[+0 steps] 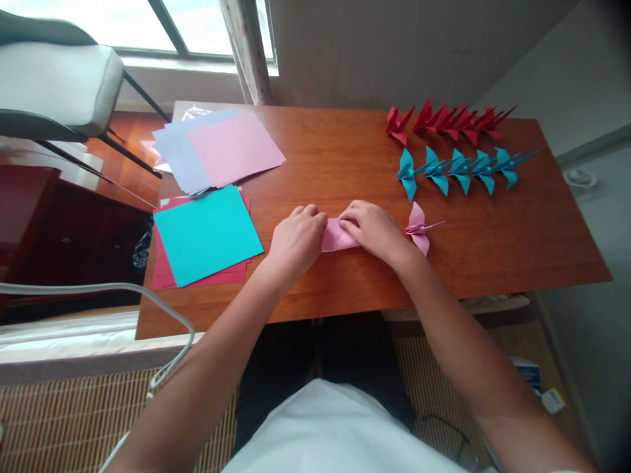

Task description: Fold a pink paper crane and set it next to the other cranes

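A pink sheet of origami paper (340,238), folded into a narrow strip, lies on the wooden table between my hands. My left hand (300,238) has its fingers curled onto the strip's left end. At the other end, my right hand (372,228) grips the paper with its fingers bent over the upper edge and thumb on top. Parts of the strip are hidden under both hands. Just right of my right hand stands a finished pink paper crane (419,229).
Blue paper cranes (459,172) and red paper cranes (444,121) form two rows at the back right. At left are a turquoise paper stack (210,235) over red sheets (165,263), and pink sheets (236,148) over lavender ones (175,148). A white cable (148,295) hangs near my left arm.
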Demonstrator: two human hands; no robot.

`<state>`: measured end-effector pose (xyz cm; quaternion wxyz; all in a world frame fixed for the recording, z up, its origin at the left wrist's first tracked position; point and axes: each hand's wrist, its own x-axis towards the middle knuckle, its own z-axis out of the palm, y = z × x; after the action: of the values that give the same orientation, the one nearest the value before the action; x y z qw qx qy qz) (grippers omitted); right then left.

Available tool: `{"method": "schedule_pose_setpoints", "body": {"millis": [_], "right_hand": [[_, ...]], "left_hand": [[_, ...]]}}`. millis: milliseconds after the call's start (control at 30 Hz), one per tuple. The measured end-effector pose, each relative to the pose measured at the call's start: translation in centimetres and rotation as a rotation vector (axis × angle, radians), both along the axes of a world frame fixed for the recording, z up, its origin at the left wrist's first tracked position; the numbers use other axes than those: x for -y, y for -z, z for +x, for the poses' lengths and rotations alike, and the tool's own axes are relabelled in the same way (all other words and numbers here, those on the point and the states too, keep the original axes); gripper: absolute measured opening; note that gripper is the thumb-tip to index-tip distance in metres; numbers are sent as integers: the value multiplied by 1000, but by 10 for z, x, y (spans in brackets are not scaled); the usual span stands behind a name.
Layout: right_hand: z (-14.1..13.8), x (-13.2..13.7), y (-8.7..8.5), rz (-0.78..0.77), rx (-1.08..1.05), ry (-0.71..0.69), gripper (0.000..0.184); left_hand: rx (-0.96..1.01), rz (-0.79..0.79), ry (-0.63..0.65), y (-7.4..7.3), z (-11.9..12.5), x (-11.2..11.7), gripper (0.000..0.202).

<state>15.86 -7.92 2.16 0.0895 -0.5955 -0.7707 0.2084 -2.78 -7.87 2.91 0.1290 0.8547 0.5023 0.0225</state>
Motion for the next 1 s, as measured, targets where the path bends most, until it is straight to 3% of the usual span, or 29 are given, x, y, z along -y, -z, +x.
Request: {"method": "schedule_pose_setpoints", "body": {"millis": [433, 1000], "right_hand": [[-11, 5, 2, 40, 128, 50, 17], [-9, 14, 6, 86, 121, 25, 5]], "left_hand": [[-91, 134, -125, 11, 20, 7, 21], [-82, 127, -50, 8, 11, 17, 14]]}}
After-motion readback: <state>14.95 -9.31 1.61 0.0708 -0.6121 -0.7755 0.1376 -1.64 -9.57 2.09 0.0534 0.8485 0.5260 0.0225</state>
